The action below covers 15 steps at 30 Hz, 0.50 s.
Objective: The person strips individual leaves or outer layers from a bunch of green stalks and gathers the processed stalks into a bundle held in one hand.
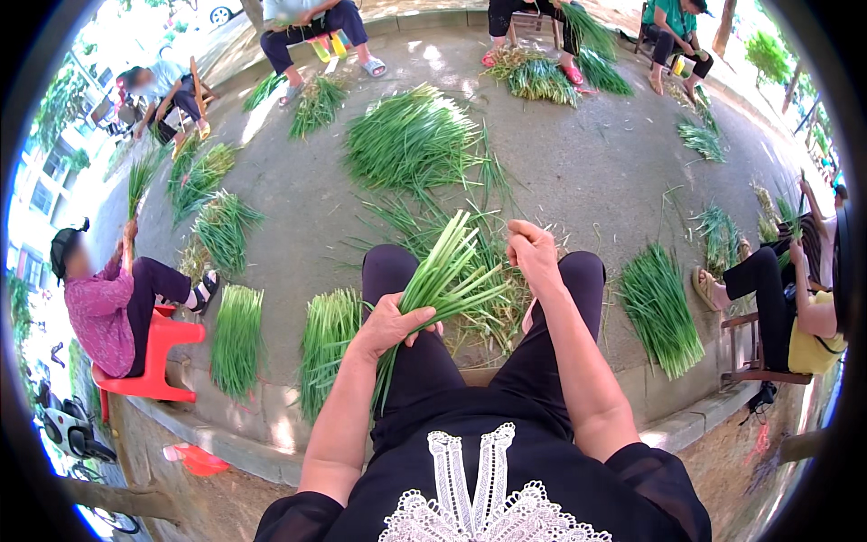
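My left hand (pixel 390 327) is closed round a bunch of garlic chives (pixel 450 275) above my left thigh. Their pale stem ends point up and away from me, and the green leaves hang down past my wrist. Just right of the bunch, apart from it, my right hand (pixel 535 255) is raised over my right knee with its fingers pinched together. Whatever they may hold is too small to name. Below the bunch, loose chives and yellowed trimmings (pixel 492 321) lie on the ground between my legs.
A large heap of chives (pixel 411 140) lies ahead on the pavement. Neat bundles flank me: two at left (pixel 237 341) (pixel 327 339) and one at right (pixel 661 312). Several seated people work around the edge, one on a red plastic stool (pixel 163 352). A kerb (pixel 248 443) runs behind the left bundles.
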{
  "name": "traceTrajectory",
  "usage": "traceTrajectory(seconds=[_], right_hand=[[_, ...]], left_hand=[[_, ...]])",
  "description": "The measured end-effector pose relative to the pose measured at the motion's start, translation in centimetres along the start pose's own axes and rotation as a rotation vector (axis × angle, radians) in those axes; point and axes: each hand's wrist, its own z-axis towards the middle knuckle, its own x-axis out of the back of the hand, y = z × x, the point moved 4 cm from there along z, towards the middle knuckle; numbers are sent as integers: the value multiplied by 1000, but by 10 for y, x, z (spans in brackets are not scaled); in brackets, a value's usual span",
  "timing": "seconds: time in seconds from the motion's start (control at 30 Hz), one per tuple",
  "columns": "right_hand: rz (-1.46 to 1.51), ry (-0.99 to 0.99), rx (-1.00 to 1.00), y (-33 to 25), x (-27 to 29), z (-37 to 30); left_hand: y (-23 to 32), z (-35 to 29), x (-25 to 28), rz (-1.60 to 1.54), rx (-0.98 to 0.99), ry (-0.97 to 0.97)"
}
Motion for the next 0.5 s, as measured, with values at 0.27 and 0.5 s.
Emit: traceTrajectory(seconds=[0.27,0.5], right_hand=[[-470,-399,209,-16,-31,20],[-650,-763,-3,-39,-31,17]], left_hand=[[-4,1,0,32,29,2],[-6,0,4,18,1,-12]])
